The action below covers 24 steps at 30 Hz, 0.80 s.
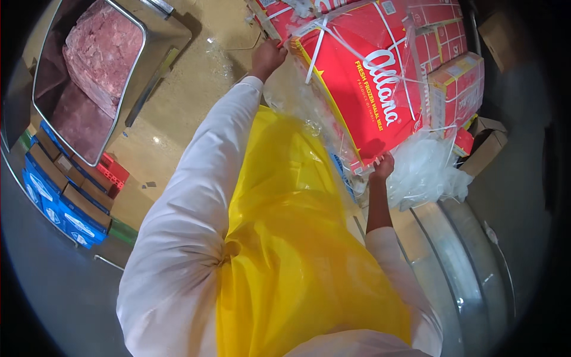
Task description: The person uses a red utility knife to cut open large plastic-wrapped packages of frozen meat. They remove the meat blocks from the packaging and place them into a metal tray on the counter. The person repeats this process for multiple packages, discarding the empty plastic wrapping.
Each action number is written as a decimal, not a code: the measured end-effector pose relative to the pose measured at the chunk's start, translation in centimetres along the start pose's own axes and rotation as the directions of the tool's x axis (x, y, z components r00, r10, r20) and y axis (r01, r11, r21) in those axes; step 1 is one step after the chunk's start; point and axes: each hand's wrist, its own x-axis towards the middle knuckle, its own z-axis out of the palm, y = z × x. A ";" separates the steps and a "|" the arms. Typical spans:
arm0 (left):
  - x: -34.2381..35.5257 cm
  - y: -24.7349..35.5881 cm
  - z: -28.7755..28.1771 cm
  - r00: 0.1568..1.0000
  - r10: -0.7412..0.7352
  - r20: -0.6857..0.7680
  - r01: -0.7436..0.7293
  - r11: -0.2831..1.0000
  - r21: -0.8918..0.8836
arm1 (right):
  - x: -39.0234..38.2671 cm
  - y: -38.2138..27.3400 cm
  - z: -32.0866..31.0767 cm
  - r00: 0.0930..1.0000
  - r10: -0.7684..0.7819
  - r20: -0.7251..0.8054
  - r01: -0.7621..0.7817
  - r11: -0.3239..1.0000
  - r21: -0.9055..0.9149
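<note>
A big red carton (363, 77) with a yellow edge and white straps lies at the upper right, tilted toward me. Loose strap ends and clear plastic film hang off its left side. Closed by the carton's far left corner, my left hand (269, 58) has a small red thing poking out of the fingers; its kind is too small to tell. The fingers of my right hand (383, 168) are closed on the carton's near lower corner.
A steel tub (128, 122) with a large block of frozen meat (102, 53) stands at the upper left. Below it are blue cartons (65, 205) and a red crate (113, 171). More red cartons (458, 86), crumpled clear plastic (431, 169) and brown cardboard (485, 146) lie at right.
</note>
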 end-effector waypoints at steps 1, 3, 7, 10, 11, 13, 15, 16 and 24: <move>-0.6 -0.1 -0.5 0.999 0.037 0.009 -0.038 0.994 0.099 | 2.2 0.2 -0.5 0.997 0.024 0.078 -0.025 1.000 0.008; -1.4 -0.6 0.4 0.999 -0.025 -0.046 0.029 0.996 0.089 | 6.9 -0.5 -0.7 0.965 0.068 0.252 -0.072 0.997 0.006; -3.5 -2.9 2.7 0.989 -0.059 -0.135 0.062 0.998 0.018 | 11.1 -1.9 1.2 0.930 0.206 0.305 -0.261 0.953 0.152; -7.0 -4.8 4.5 0.984 -0.149 -0.099 0.149 0.989 -0.006 | 13.7 -1.2 1.5 0.897 0.264 0.353 -0.302 0.952 0.055; -7.7 -5.3 4.9 0.980 -0.177 -0.088 0.177 0.984 -0.009 | 13.8 -0.7 1.4 0.914 0.245 0.323 -0.262 0.965 0.010; -8.7 -7.7 8.1 0.910 -0.371 -0.183 0.328 0.917 -0.229 | 13.9 -1.2 1.5 0.943 0.181 0.280 -0.162 0.983 -0.089; -9.6 -6.9 9.4 0.751 -0.657 -0.059 0.546 0.669 -0.504 | 15.7 -0.5 1.0 0.924 0.188 0.333 -0.182 0.982 -0.050; -10.3 -6.8 9.6 0.728 -0.685 -0.024 0.474 0.529 -0.704 | 15.1 0.1 1.3 0.912 0.194 0.361 -0.198 0.980 -0.026; -6.8 0.7 12.5 0.545 -0.835 0.075 0.031 -0.069 -0.997 | 15.4 0.6 1.9 0.933 0.231 0.276 -0.193 0.969 -0.156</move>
